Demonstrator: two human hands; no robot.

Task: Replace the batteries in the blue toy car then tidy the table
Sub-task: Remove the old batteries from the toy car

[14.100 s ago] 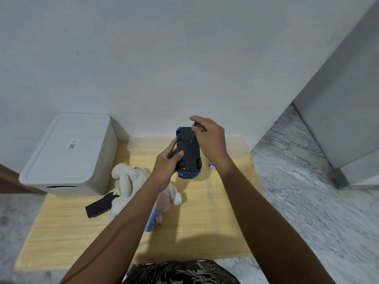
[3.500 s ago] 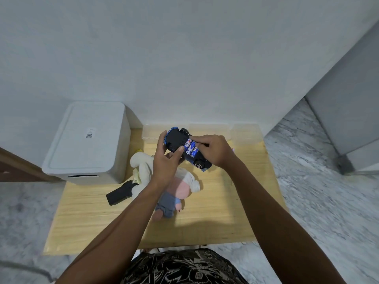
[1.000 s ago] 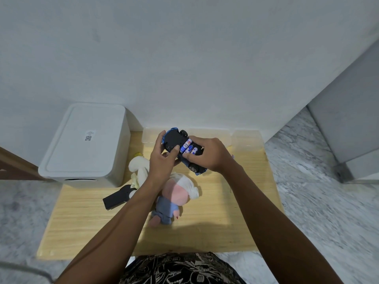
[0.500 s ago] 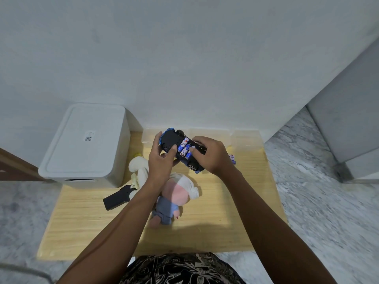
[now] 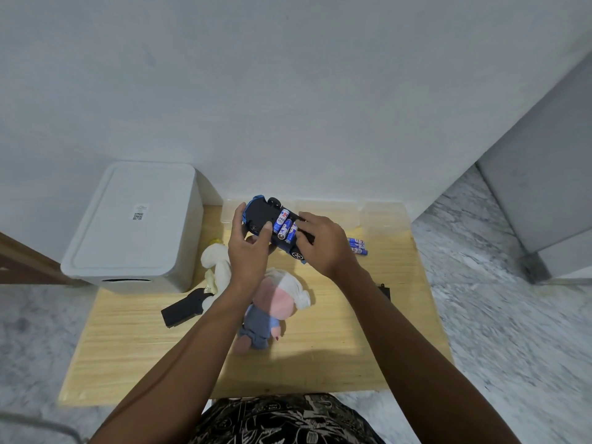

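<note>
Plain white wall behind, marble floor around, low wooden table in the middle.

Left hand grips the blue toy car, thumb across the black underside, fingers curled round the far edge. Car is belly-up, held above the table at 12 o'clock from the person. Right hand is curled over the car's other end, fingers at the open battery bay, pressing or seating a cell; exact fingertip contact is hidden, so likely a pinch-and-push, not certain.

Bay holds batteries with blue-white labels, side by side. I can't tell whether every slot is filled; the right hand covers part of it.

Outward: spare batteries lie loose on the table at 3 o'clock from the car, just beside the right wrist. Small black piece at 4 o'clock near the table's right edge, probably the bay cover. Plush toys at 6 o'clock under the left forearm, a black flat object at 8 o'clock. White lidded bin at 9 o'clock. Clear plastic containers along the wall at 1 o'clock.

Progress estimate: cover off, cells going in. Left to do: finish seating, refit cover, then clear the loose batteries, plush and black items off the table.
</note>
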